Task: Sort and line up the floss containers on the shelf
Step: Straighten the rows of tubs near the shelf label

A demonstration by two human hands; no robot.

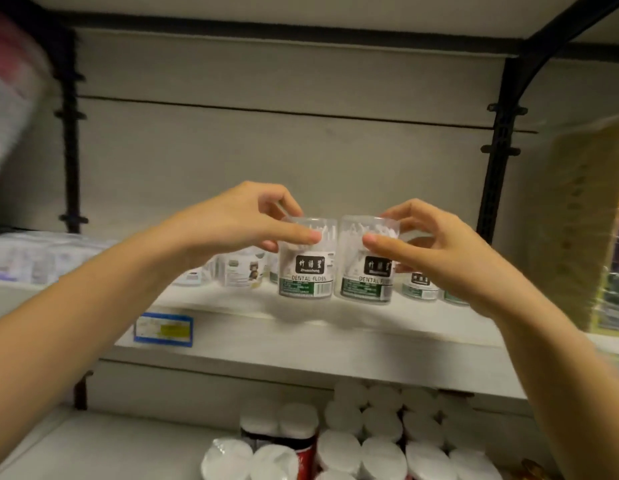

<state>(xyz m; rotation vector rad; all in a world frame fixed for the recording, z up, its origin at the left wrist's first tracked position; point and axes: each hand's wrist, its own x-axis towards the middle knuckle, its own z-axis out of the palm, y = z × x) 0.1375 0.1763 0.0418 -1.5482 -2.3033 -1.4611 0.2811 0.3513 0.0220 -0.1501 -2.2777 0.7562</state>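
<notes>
Two clear round dental floss containers stand side by side near the front of the white shelf (301, 337). My left hand (238, 223) grips the top of the left floss container (306, 271) with thumb and fingers. My right hand (436, 247) grips the top of the right floss container (367, 275) the same way. The two tubs almost touch. Behind them, more floss containers (419, 285) stand further back on the right, and other small tubs (238, 268) sit behind my left wrist, partly hidden.
A blue price label (163, 329) is stuck on the shelf's front edge. Flat packets (31, 258) lie at the shelf's left end. A yellowish package (585, 230) stands at the right. Several white-lidded jars (381, 441) fill the shelf below. Black uprights (498, 161) frame the bay.
</notes>
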